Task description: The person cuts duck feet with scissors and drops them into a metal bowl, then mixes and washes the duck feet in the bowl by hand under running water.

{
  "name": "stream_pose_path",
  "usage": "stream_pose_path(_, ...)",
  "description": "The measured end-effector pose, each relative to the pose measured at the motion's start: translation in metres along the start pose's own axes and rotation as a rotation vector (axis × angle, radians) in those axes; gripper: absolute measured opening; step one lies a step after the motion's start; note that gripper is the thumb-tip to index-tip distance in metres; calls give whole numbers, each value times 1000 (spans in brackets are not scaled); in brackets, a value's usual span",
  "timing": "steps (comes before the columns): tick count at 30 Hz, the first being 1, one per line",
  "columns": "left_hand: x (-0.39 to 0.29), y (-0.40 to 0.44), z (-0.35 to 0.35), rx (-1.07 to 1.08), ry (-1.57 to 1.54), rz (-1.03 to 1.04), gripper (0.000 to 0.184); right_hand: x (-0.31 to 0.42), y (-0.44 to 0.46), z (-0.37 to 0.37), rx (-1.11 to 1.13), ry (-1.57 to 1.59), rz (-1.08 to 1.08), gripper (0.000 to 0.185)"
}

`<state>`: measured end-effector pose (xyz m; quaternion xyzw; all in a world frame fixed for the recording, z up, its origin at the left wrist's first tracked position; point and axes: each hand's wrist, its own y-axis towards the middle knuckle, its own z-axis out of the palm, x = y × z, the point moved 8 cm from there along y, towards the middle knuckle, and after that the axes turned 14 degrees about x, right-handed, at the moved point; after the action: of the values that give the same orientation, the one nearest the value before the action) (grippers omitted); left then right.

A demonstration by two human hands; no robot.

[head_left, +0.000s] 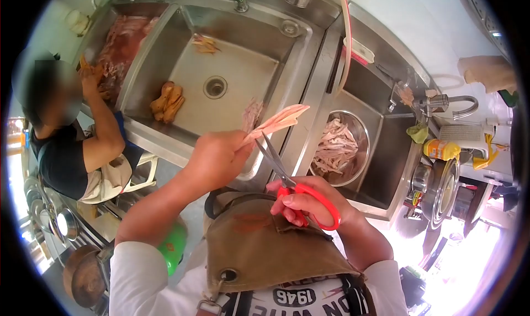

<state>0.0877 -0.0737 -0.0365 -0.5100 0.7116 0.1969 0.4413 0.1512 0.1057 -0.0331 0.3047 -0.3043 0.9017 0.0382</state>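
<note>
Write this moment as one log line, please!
left hand: holding pale fleshy strip | right hand: holding red-handled scissors, blades at strip | steel bowl: pale pieces inside

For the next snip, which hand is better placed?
Probably the right hand: it holds the red-handled scissors, open at the pale fleshy strip, which the left hand grips.

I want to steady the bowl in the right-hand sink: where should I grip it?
The round bowl is probably best taken by its right rim, from above: it sits inside the sink, whose walls limit a sideways approach. Pale strips reach its left side, while the right rim shows bare.
</note>
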Motion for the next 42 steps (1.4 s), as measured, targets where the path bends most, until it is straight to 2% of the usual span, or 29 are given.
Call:
stream_pose_path(12,-3,4,-8,-32,44,-19,18,3,1,0,-2,-14,14,48)
stream_pose_path(18,-18,2,-8,-121,315,124,19,2,1,1,-48,45,3,43)
stream_pose_path(24,-33,-10,3,-73,493,381,8,-6,-1,2,-47,67,14,43)
stream_pose_path(32,-24,-11,12,-59,363,386,10,-1,3,-1,-32,10,6,42)
stream_pose_path(36,-24,-17,29,-37,309,420,12,2,8,-1,-99,-78,54,40)
stream_pose_path(37,-19,-17,36,1,342,367,8,1,10,-3,-111,-90,68,40)
stream_pose_path(39,-5,-15,44,79,416,268,16,3,15,-6,-132,-111,74,39)
stream_pose_path(42,-2,-13,46,95,443,241,11,0,18,-8,-140,-134,89,34)
